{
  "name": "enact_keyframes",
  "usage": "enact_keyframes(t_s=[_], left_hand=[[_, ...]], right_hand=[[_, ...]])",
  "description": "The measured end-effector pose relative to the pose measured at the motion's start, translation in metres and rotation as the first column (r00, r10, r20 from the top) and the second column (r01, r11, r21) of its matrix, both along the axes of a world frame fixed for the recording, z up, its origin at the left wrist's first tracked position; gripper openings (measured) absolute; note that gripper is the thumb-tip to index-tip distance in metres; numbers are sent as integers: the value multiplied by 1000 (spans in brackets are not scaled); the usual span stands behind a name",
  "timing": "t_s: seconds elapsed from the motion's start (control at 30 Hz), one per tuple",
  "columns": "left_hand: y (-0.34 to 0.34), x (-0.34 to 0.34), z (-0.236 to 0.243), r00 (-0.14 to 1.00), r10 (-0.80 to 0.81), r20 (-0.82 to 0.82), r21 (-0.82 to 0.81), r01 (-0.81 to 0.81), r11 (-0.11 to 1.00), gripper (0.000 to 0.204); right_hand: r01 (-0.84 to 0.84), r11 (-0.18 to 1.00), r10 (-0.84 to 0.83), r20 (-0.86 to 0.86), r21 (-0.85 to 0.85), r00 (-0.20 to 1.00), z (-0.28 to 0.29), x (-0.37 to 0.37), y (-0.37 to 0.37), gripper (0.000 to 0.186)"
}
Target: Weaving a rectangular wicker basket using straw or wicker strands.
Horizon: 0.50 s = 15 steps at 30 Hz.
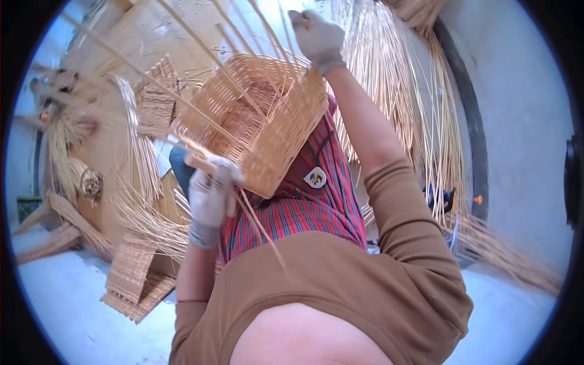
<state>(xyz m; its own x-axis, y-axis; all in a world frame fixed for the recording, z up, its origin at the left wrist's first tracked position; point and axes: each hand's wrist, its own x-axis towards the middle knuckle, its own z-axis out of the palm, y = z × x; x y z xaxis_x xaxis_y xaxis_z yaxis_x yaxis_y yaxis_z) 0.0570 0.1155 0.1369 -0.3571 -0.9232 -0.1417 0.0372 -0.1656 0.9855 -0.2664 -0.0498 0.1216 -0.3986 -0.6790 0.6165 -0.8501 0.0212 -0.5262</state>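
A half-woven rectangular wicker basket (277,131) rests tilted on my lap, its opening facing up and left, with long loose stakes (201,48) sticking out of its rim. My left hand (210,198), in a pale work glove, grips the basket's near corner and a loose willow strand that trails down over my lap. Up at the far rim, my gloved right hand (316,36) is closed around one of the upright stakes. A red striped apron (310,201) covers my knees under the basket.
Flat woven wicker panels (131,277) lie on the floor at lower left. Bundles of willow rods (395,79) lean against the wall behind the basket and spread toward the right. More rod bundles (61,231) lie at the far left. A dark hoop (471,140) stands by the wall.
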Motion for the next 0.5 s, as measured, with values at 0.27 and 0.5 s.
enact_keyframes(t_s=[0.27,0.5], left_hand=[[-161,80,-87,957,279,-80,-61,-284,957,24],[-171,112,-133,934,355,-26,-207,-353,913,30]], right_hand=[[-109,991,112,43,-75,993,-20,50,4,55],[-357,934,357,-40,3,933,-40,56,46,39]])
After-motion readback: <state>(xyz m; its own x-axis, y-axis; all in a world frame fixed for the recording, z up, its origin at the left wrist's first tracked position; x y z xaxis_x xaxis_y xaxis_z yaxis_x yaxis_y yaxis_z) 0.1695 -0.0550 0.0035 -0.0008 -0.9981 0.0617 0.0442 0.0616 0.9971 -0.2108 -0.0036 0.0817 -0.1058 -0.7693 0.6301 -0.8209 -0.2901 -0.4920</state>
